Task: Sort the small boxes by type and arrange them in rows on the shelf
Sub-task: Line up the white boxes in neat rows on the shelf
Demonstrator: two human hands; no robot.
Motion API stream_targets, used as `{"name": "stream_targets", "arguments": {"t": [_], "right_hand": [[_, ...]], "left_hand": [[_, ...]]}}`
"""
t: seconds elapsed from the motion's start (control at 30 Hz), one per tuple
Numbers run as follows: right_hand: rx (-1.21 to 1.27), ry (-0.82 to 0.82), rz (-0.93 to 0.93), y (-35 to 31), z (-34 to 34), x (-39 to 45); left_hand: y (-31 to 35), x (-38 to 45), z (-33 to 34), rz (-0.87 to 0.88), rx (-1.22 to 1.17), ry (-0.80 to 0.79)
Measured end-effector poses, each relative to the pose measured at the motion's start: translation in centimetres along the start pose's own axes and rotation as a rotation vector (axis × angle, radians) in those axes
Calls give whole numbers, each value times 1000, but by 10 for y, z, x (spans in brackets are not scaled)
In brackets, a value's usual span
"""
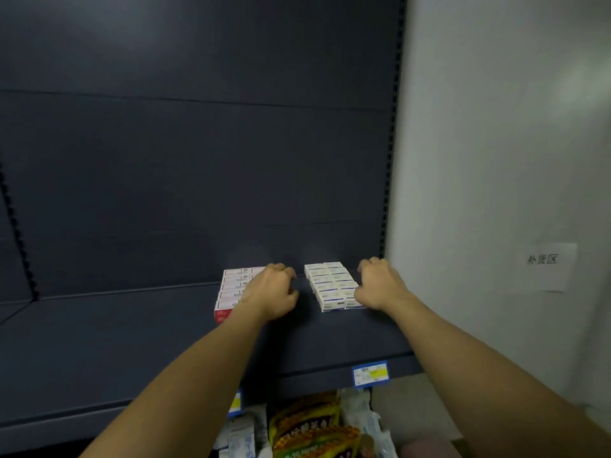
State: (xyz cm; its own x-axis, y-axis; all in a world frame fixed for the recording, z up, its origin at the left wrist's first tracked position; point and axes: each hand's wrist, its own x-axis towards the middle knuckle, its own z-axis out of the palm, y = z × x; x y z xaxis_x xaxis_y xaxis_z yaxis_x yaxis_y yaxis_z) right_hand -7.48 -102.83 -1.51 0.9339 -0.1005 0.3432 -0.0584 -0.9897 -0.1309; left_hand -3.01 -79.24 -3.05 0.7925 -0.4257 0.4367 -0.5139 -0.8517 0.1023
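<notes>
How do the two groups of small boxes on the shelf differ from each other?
The red-and-white boxes sit to the left, with red front faces; the blue-and-white boxes sit to the right, with a blue band on white. The left hand covers part of the red group; the right hand rests at the blue group's right edge. Both form tidy rows on the shelf.

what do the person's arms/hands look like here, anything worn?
Both forearms are bare as far as the frame shows: no sleeves in view. The left hand and right hand wear no gloves; no watch, ring or wristband is visible.
</notes>
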Motion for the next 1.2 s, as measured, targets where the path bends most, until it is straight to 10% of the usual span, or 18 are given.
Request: {"name": "stream_targets", "arguments": {"t": [1.2], "right_hand": [[469, 100, -418, 71, 84, 17]], "left_hand": [[60, 2, 67, -25, -155, 95]]}}
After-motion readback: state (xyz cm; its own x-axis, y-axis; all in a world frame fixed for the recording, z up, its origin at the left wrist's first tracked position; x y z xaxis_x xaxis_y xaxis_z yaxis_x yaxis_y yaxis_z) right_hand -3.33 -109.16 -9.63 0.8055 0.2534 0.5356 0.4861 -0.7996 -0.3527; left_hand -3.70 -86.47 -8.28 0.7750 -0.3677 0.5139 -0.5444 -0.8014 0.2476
